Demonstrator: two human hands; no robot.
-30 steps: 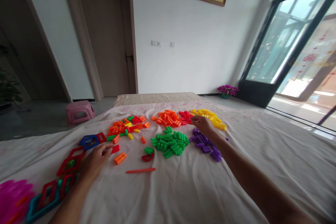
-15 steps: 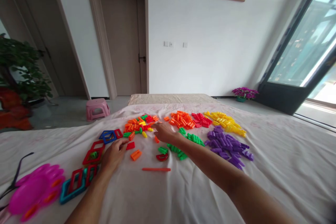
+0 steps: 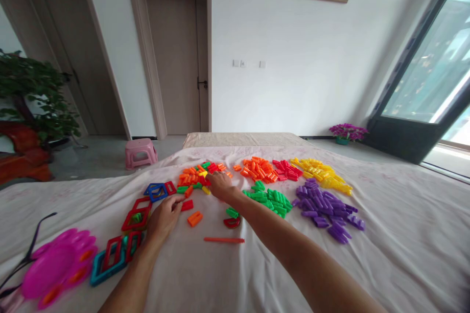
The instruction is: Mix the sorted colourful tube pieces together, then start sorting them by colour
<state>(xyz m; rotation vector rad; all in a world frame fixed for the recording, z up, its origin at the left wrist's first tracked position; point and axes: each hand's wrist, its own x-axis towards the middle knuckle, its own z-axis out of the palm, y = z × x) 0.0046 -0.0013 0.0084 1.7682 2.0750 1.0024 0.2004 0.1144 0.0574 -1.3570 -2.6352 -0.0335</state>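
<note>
My right hand [image 3: 220, 186] reaches over the right side of a mixed pile of plastic building blocks [image 3: 191, 176], orange, red, green and yellow. Its fingers stretch forward and touch the pile's edge; no block shows clearly in them. My left hand [image 3: 166, 215] rests on the cloth, fingers loosely bent and holding nothing visible. Close to its fingertips lies a red block [image 3: 187, 205], with an orange block [image 3: 195, 218] nearer me. Right of these are a green block [image 3: 232, 212], a red half-round piece [image 3: 231, 223] and a thin orange-red stick [image 3: 223, 240].
Sorted piles of orange [image 3: 259, 169], red [image 3: 287, 171], green [image 3: 271, 200], yellow [image 3: 323, 176] and purple blocks [image 3: 326, 208] lie to the right. On the left are magnetic frame tiles [image 3: 110, 259], a pink palm-shaped tray [image 3: 55, 266] and eyeglasses [image 3: 31, 242].
My right hand has moved left, closer to the mixed pile. The left hand stays in about the same place. The whole view has shifted slightly.
</note>
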